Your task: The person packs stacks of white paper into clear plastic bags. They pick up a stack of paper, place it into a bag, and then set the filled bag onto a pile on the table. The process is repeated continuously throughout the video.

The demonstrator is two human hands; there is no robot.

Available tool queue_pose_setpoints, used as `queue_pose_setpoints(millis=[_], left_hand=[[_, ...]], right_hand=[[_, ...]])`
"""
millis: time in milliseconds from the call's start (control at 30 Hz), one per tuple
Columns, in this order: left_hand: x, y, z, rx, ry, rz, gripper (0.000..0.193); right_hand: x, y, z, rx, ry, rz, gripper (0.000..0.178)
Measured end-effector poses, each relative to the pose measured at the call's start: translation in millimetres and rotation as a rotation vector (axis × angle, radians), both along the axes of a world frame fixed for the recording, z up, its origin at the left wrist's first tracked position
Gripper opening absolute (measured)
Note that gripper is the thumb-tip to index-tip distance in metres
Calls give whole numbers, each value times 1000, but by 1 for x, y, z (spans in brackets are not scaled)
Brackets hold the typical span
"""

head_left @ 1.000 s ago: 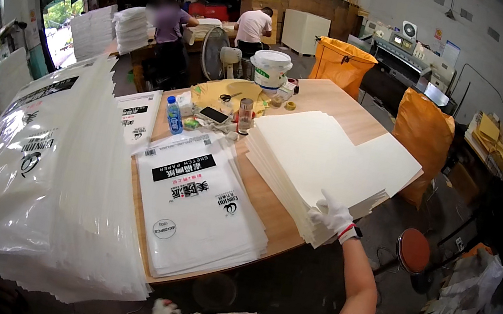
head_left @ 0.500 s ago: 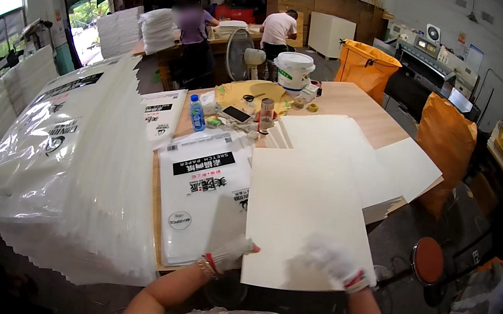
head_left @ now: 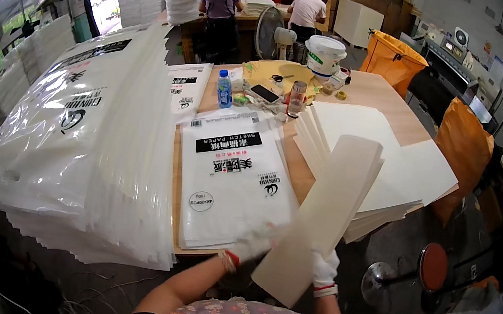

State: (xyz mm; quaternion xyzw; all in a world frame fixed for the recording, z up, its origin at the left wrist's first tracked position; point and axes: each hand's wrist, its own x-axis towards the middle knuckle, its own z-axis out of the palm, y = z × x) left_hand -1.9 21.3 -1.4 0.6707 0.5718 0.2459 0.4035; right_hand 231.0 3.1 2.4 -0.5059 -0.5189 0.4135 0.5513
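Cream paper sheets, raised in front of me, look narrow and slanted, with their lower end near my apron. My right hand, in a white glove with a red cuff, is closed on their right edge; some fingers are hidden behind the paper. Beside the left edge, my gloved left hand is smeared by motion, so its fingers do not show clearly. To its left lies a stack of clear printed plastic bags. Beyond the raised sheets rests a fanned stack of cream paper.
Plastic bags are piled high on the left. Farther back on the table are a blue bottle, phone, brown cup, scissors and white bucket. A red stool stands right. Two people work behind.
The paper that lay broad and flat before me is now lifted and turned narrow, uncovering the stack beyond and more of the printed bags. My right hand has moved left; the view has shifted.
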Motion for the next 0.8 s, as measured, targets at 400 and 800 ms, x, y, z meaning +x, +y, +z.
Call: queue_pose_setpoints(millis=[400, 800], left_hand=[[-126, 171, 0, -311, -932, 411, 13], [-7, 29, 60, 428, -8, 101, 44]], right_hand=[[12, -64, 94, 10, -1233, 412, 19], [-31, 58, 34, -101, -876, -221, 45]])
